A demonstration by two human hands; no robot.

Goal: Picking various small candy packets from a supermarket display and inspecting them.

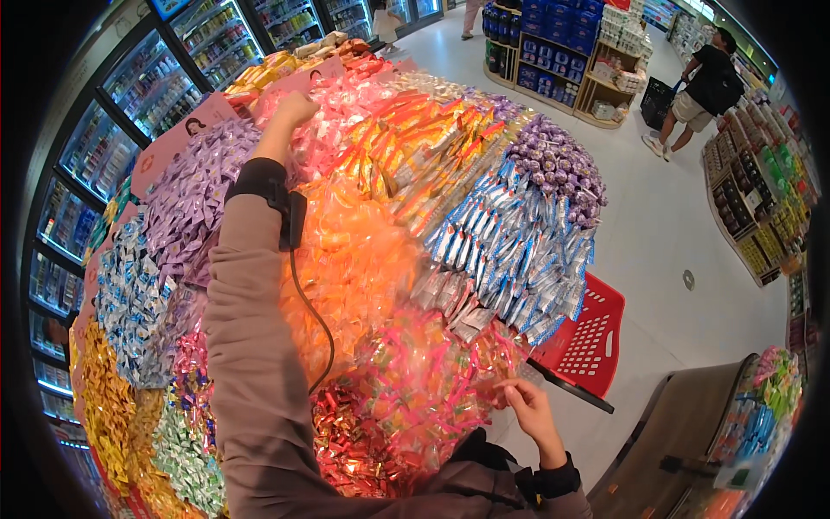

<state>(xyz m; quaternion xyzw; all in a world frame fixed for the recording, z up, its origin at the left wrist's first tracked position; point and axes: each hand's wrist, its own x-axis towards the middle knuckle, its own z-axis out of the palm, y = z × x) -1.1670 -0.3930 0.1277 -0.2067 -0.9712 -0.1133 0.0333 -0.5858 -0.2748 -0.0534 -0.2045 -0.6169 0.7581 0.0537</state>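
Note:
My left arm stretches far across a big heap of wrapped candies. My left hand [296, 110] is down at the pink-wrapped candies [333, 121] near the far side, its fingers mostly hidden from me. Closer in, on the right, my right hand [531, 417] has thumb and fingers pinched together beside pink-and-green wrapped candies [419, 372]. Something thin and see-through seems to be at its fingertips, too indistinct to name. Orange-wrapped candies [346, 277] lie between the two hands. A black strap with a small box [292, 221] and cable circles my left wrist.
Purple candies [194, 182], blue-and-silver sticks [510, 246] and gold candies [108, 381] fill other sections. A red shopping basket [592, 337] stands beside the heap at right. Glass-door fridges [156, 82] line the left. A person [705, 86] with a dark basket stands in the aisle.

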